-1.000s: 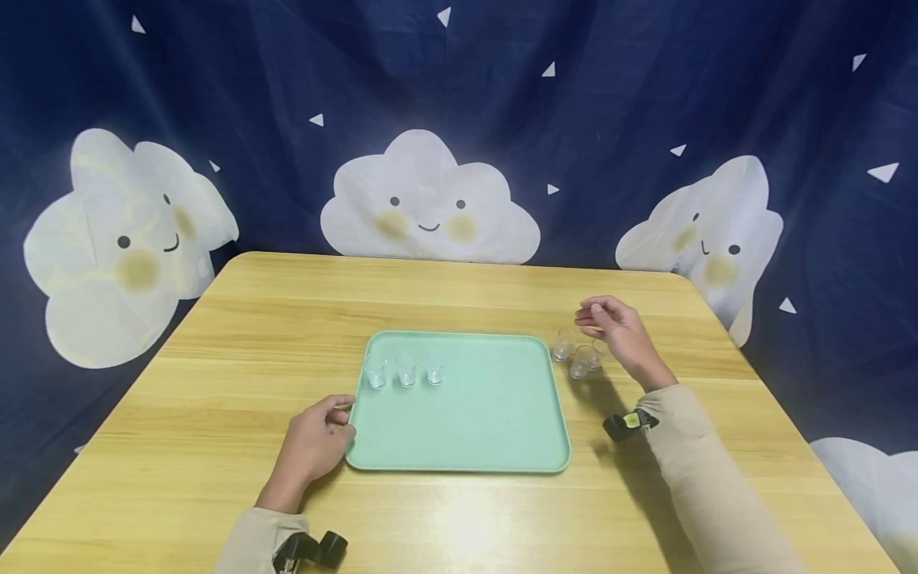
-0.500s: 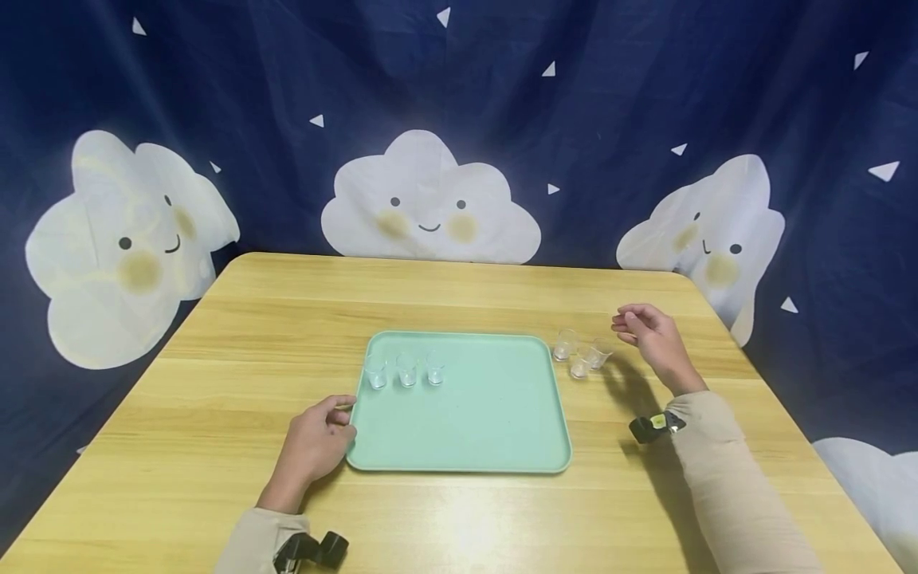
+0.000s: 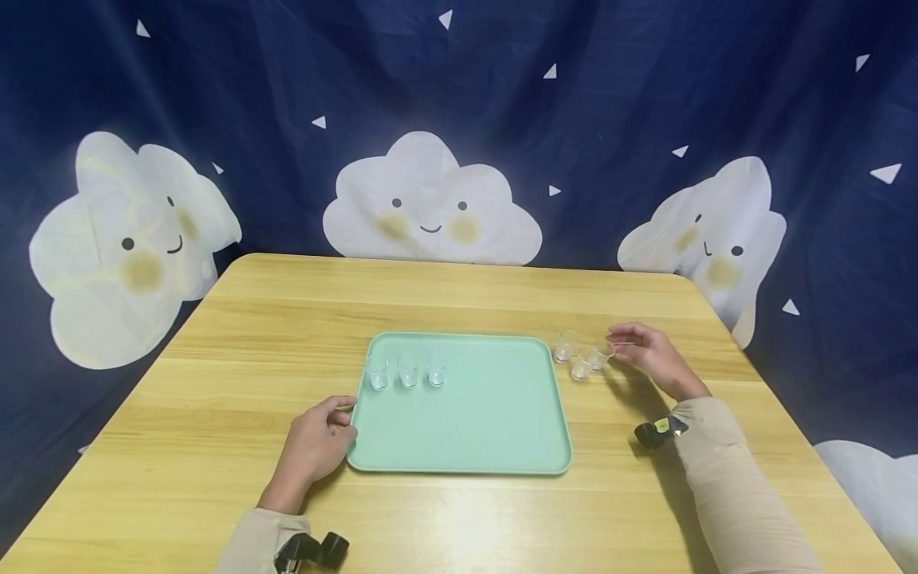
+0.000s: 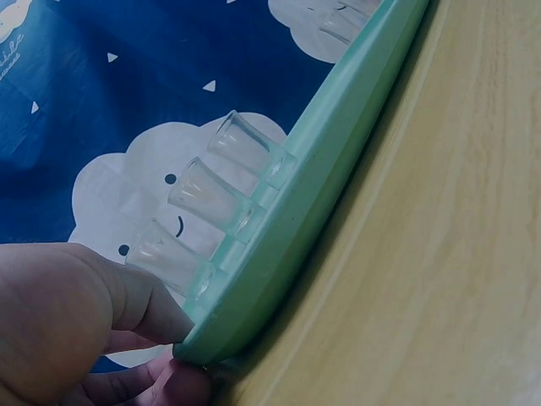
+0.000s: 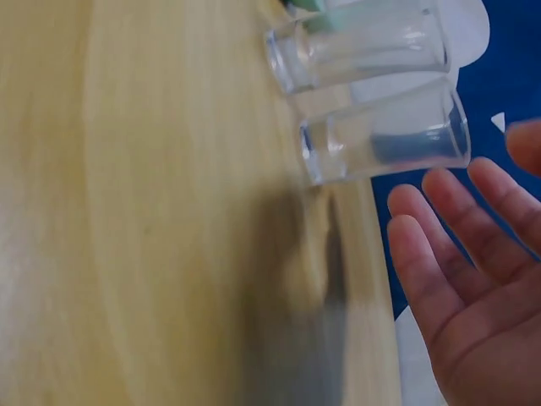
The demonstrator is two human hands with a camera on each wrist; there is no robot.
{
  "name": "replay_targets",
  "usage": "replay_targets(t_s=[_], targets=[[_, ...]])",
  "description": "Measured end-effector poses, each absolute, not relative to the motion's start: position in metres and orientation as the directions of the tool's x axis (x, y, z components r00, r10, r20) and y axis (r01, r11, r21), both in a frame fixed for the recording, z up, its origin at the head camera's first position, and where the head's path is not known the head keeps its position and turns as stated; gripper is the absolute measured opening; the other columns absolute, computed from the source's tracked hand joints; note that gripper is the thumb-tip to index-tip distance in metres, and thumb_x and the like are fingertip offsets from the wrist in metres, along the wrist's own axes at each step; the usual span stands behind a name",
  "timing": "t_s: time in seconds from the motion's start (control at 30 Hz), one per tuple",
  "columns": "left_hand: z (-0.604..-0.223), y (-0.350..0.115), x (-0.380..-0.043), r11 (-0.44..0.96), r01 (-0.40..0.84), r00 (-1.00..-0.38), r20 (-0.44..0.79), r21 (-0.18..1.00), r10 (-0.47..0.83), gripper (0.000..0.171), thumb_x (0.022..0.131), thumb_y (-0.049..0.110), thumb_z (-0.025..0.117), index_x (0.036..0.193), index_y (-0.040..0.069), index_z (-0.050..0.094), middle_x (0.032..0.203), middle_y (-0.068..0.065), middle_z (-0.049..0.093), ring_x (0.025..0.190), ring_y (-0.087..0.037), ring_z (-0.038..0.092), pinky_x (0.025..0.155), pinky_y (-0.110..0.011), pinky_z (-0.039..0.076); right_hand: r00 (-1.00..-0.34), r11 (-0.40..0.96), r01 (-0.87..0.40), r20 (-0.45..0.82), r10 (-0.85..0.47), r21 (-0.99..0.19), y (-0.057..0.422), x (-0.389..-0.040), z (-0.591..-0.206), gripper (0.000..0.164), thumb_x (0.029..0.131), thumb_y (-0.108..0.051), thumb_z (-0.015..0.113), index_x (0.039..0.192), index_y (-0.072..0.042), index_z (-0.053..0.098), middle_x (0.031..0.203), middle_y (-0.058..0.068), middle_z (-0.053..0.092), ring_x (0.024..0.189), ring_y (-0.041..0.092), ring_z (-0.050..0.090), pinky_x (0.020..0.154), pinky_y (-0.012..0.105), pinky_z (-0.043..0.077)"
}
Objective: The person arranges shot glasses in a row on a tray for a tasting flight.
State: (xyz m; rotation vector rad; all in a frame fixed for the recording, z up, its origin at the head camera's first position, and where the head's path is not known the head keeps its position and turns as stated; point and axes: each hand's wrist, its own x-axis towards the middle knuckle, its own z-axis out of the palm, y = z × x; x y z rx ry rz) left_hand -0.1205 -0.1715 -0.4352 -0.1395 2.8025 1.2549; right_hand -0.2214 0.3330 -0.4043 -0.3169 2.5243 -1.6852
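Observation:
At the left edge of a mint-green tray [image 3: 473,434], my left hand [image 3: 315,442] pinches the rim; the left wrist view has its thumb [image 4: 156,309] above and fingers [image 4: 182,385] below. Three clear shot glasses stand upright in a row on the tray's left part, the middle one [image 3: 408,376] among them. Right of the tray, my right hand [image 3: 656,360] reaches beside a small cluster of clear shot glasses. Its loosely bent fingers [image 5: 423,262] come close to the rim of the nearest glass [image 5: 389,139]; whether they touch it I cannot tell.
The other glasses of the cluster, one near the tray's corner [image 3: 565,347] and one in front [image 3: 582,367], stand close together on the wooden table [image 3: 459,518]. A dark blue curtain [image 3: 595,104] with clouds hangs behind the table's far edge.
My right hand has moved right, away from above the cluster, then lowered beside its rightmost glass. The left hand, the tray and the glasses have stayed in place.

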Motion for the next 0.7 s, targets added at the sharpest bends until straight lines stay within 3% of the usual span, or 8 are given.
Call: replay_targets(t_s=[0.1,0.33,0.7], targets=[[-0.435,-0.171,-0.12,0.662,-0.112,-0.993,-0.101,0.741,-0.056,0.041,0.086,0.006,0.06,0.126,0.002,0.061,0.097,-0.008,0.063,0.083,-0.019,0.06,0.073,-0.037,0.049,-0.968,0.437,-0.146,0.038,-0.247,-0.887,0.335,-0.222,-0.409,0.044,0.091,0.003,0.057,0.13,0.017,0.043,0.126,0.037,0.05,0.101,0.002,0.057,0.085,0.017,0.046],[-0.435,-0.171,-0.12,0.655,-0.117,-0.993,-0.105,0.746,-0.058,0.041,0.085,0.006,0.06,0.126,0.002,0.06,0.098,-0.008,0.063,0.083,-0.019,0.061,0.073,-0.037,0.05,-0.964,0.493,-0.144,0.009,-0.266,-0.858,0.333,-0.223,-0.416,0.048,0.09,-0.002,0.063,0.132,0.012,0.046,0.126,0.03,0.054,0.113,0.032,0.055,0.085,0.018,0.045],[-0.437,-0.171,-0.122,0.659,-0.116,-0.993,-0.1,0.743,-0.063,0.041,0.085,0.006,0.06,0.126,0.003,0.061,0.096,-0.007,0.063,0.081,-0.018,0.059,0.071,-0.033,0.047,-0.957,0.473,-0.169,0.028,-0.29,-0.865,0.331,-0.227,-0.421,0.05,0.087,-0.001,0.069,0.13,0.012,0.048,0.122,0.03,0.056,0.104,0.017,0.06,0.085,0.019,0.047]])
